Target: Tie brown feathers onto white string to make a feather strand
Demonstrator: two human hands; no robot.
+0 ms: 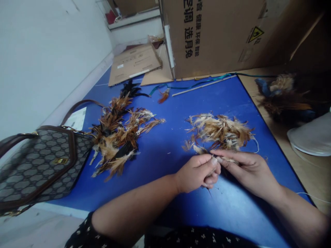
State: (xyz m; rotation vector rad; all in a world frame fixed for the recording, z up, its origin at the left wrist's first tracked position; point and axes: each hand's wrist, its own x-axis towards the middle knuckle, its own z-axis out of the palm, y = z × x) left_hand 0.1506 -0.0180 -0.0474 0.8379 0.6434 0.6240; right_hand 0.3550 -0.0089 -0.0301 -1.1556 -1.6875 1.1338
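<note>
My left hand (198, 172) is curled into a pinch over the blue table (170, 144), thumb and fingers closed on the stem of a small feather (224, 159). My right hand (245, 167) meets it fingertip to fingertip, also pinching that feather. Just beyond both hands lies a pile of pale tan feathers (221, 131) with white thread running through it. Farther left sits a larger heap of brown, orange and black feathers (119, 134).
A patterned brown handbag (38, 162) lies at the left table edge. A big cardboard box (219, 34) stands at the back, flat cardboard (134, 63) beside it. A thin stick and teal cord (204, 84) lie before the box. Dark feathers (284, 96) and a white object (312, 136) are at right.
</note>
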